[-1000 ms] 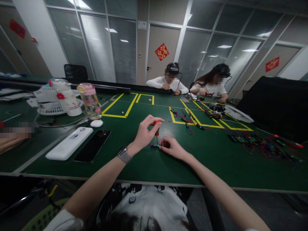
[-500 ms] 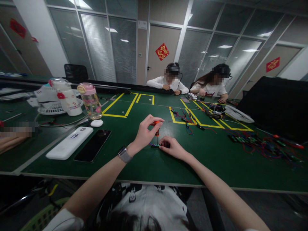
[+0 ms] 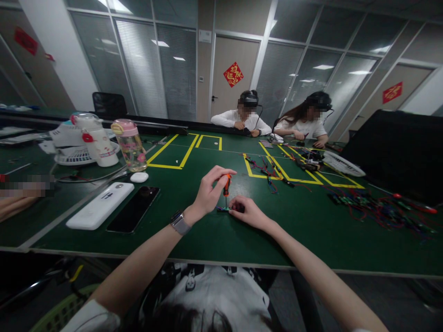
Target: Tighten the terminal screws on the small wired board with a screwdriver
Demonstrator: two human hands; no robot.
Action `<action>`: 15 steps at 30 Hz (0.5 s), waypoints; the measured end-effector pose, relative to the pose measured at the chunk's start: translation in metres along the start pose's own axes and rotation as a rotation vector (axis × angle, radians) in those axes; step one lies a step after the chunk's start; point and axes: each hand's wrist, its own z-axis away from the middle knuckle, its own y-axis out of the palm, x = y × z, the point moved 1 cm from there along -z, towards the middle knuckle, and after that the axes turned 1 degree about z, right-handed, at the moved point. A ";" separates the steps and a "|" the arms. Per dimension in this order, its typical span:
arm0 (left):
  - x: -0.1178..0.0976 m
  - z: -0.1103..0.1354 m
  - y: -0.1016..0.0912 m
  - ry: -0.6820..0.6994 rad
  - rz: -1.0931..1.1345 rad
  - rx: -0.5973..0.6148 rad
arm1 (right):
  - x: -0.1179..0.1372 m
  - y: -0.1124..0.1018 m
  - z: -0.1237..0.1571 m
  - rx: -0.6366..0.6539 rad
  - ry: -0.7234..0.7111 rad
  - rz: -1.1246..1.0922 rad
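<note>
My left hand (image 3: 208,190) is closed around the orange and black handle of a screwdriver (image 3: 226,187), with the index finger stretched over its top. The screwdriver stands upright, its tip down on a small green circuit board (image 3: 223,209) lying on the table. My right hand (image 3: 245,211) pinches the right end of that board between thumb and curled fingers, which hide part of it. Exactly where the tip meets the board is too small to make out.
A white power bank (image 3: 100,205) and a black phone (image 3: 134,210) lie left of my hands. Bottles (image 3: 129,146) stand behind them. Wired circuit boards (image 3: 377,205) are heaped at right. Two people sit across the table (image 3: 194,244); another person's hands (image 3: 20,196) show at far left.
My left fingers have shifted slightly on the screwdriver handle, so more of it shows. My right hand and the board have stayed in place.
</note>
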 end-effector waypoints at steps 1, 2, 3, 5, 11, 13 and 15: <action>0.000 0.000 0.000 0.003 -0.010 -0.002 | 0.000 0.000 0.000 -0.001 0.000 0.002; 0.000 0.000 0.000 0.005 -0.023 -0.003 | 0.001 0.000 0.000 0.000 -0.001 0.002; 0.000 -0.001 0.000 0.007 -0.037 -0.005 | 0.000 0.000 0.000 0.000 -0.001 0.003; 0.000 -0.001 0.001 0.007 -0.062 -0.004 | 0.000 0.000 0.000 -0.001 -0.001 0.000; -0.003 -0.002 0.002 0.006 -0.091 0.003 | 0.000 0.000 0.000 -0.005 0.001 -0.005; -0.003 -0.002 0.002 0.009 -0.100 0.002 | 0.000 0.000 0.000 -0.006 -0.004 0.002; -0.004 -0.002 0.002 0.012 -0.105 0.000 | -0.001 0.000 0.000 -0.002 -0.002 0.009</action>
